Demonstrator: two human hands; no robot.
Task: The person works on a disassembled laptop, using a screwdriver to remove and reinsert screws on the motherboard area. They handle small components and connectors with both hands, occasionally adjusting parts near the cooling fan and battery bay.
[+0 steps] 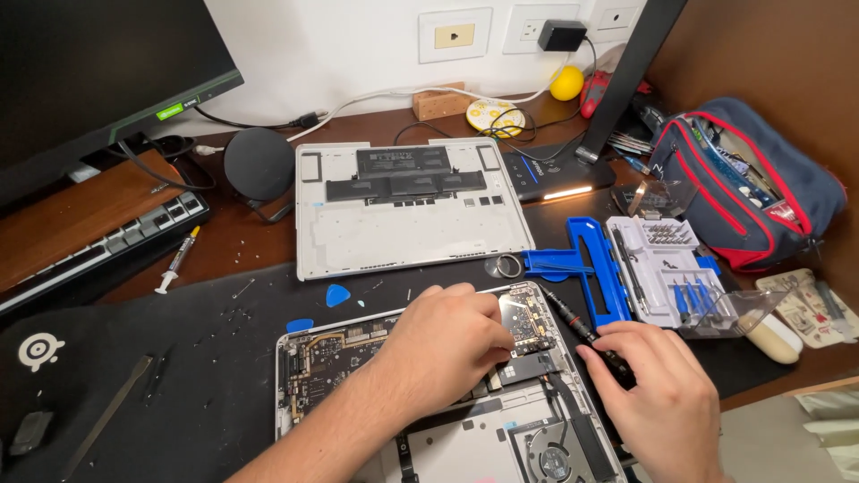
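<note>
Left hand [438, 344] presses flat on the laptop [429, 394] board; right hand [658, 394], beside it, grasps a screwdriver [582, 329], best kept upright

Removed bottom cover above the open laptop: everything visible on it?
The silver bottom cover lies flat, inner face up, on the desk beyond the open laptop. It looks like pale grey metal, rectangular with rounded corners, with black pads and strips along its far half. Its near edge overlaps the black mat. Neither hand touches it.
</note>
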